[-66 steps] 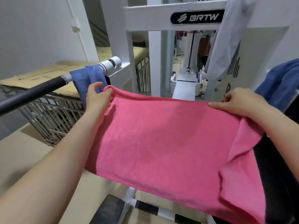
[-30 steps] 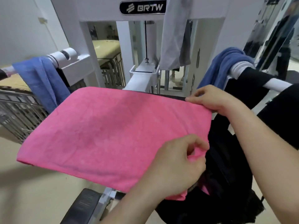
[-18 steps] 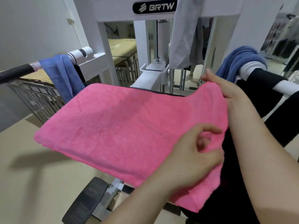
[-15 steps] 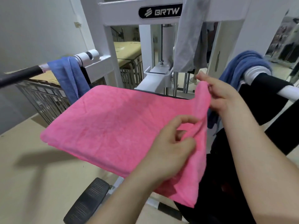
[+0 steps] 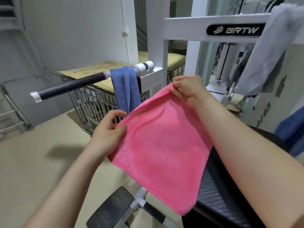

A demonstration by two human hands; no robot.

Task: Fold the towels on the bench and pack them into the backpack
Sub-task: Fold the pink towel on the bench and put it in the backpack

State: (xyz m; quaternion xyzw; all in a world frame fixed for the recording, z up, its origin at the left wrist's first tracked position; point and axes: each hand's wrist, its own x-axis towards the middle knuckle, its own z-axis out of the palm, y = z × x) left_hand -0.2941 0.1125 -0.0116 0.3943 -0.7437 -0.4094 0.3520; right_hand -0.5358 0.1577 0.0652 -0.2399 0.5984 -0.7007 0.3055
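Now folded narrower, pink towel (image 5: 162,150) hangs corner-down from both hands.

Pink towel (image 5: 162,145): folded to a rough square, held up in the air, tilted, lower corner hanging over the black tabletop (image 5: 220,195); soft creases near the top edge.
Blue towel, left (image 5: 125,89): unfolded, draped over the machine's handle bar, hanging straight down behind the pink towel.
Blue towel, right (image 5: 294,130): bunched at the frame's right edge, partly cut off.
Grey towel (image 5: 266,56): draped over the white crossbeam, hanging loose.
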